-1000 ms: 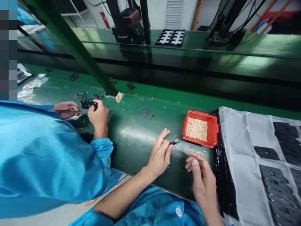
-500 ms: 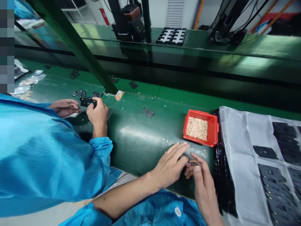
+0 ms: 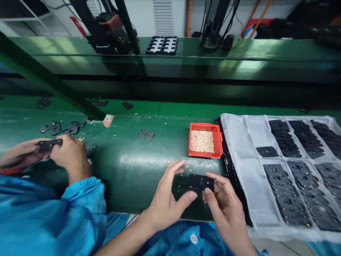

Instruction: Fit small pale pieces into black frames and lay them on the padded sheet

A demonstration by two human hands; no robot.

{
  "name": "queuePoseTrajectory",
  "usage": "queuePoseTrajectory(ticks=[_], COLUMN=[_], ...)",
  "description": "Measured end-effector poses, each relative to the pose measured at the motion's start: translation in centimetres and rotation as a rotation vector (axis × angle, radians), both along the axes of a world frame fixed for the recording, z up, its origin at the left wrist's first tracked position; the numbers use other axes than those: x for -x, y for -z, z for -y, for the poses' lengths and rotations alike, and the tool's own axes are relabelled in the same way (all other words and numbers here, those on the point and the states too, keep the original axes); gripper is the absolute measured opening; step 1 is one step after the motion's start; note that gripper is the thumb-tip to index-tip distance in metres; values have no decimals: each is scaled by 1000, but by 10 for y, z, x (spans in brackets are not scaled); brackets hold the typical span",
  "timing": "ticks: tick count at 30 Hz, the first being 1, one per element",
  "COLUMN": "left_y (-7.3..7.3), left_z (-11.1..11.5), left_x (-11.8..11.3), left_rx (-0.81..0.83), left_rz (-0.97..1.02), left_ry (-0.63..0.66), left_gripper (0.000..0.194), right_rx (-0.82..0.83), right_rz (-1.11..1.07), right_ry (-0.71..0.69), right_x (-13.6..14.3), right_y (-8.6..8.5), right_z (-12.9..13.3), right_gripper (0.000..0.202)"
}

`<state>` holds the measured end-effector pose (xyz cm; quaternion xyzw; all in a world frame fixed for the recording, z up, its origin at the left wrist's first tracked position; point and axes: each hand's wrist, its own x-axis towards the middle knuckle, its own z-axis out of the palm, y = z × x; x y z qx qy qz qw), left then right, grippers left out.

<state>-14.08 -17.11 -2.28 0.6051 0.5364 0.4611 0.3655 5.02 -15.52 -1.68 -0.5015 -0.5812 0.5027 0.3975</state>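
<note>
Between the thumb and fingers of my right hand (image 3: 226,206) is a flat black plastic plate (image 3: 200,182) with small cutouts, gripped at its right end. My left hand (image 3: 169,197) is just left of the plate, thumb and fingers spread apart, holding nothing. Beyond both hands, a red bin (image 3: 218,144) contains many tiny pale pieces (image 3: 202,141). To the right, a tray lined with white sheeting (image 3: 239,142) bears rows of similar black plates (image 3: 286,195). A single plate (image 3: 267,152) lies apart in one compartment.
At the left, a co-worker's hands (image 3: 70,153) hold another black part (image 3: 50,145). More plates (image 3: 54,128) lie scattered there, with one (image 3: 146,134) mid-bench. A green post (image 3: 53,83) slants down to the bench (image 3: 138,170). A black-and-white tray (image 3: 162,45) sits on the rear ledge.
My view has swung right. The plate, seen edge-on between my hands before, now shows its broad face in my right hand. My left hand has come away with its thumb spread.
</note>
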Motion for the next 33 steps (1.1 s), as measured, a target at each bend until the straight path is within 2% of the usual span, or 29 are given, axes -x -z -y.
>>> queuePoseTrajectory(ticks=[2, 3, 6, 8, 11, 14, 17, 20, 23, 26, 30, 33], left_y=[-7, -9, -13, -15, -21, -27, -36, -45, -48, -43, -42, -47], left_z=[-4, -7, -15, -19, -25, -31, -35, -38, -37, -33, -29, -28], left_x=[-4, -7, -14, -16, -18, -18, -16, -14, -16, -20, -17, -13], left_rx=[233, 325, 465, 506, 495, 417, 271, 237, 383, 453, 304, 298], left_rz=[188, 265, 414, 404, 281, 205, 84, -49, 78, 290, 176, 131], left_ry=[87, 135, 180, 207, 251, 162, 152, 309, 420, 359, 232, 258], left_gripper=[31, 28, 35, 33, 31, 34, 30, 19, 19, 26, 36, 41], right_rx=[0, -3, -43, -95, -148, -139, -100, -172, -257, -252, -342, -477], right_rz=[-11, -16, 23, 107, 197, 212, 178, 125, 73, 31, 76, 123], right_ry=[-54, -68, -70, -51, -24, 44, 37, 72, 94, 115, 106, 70], right_x=[-1, -3, -12, -19, -24, -21, -16, -13, -10, -7, -13, -23], right_y=[-2, -3, -4, -3, -1, 1, -2, -9, -17, -19, -13, -12], right_z=[1, 1, 1, -1, -5, -8, -11, -15, -17, -15, -11, -11], right_gripper=[30, 32, 41, 41, 26, 8, 11, 19, 18, 12, 18, 26])
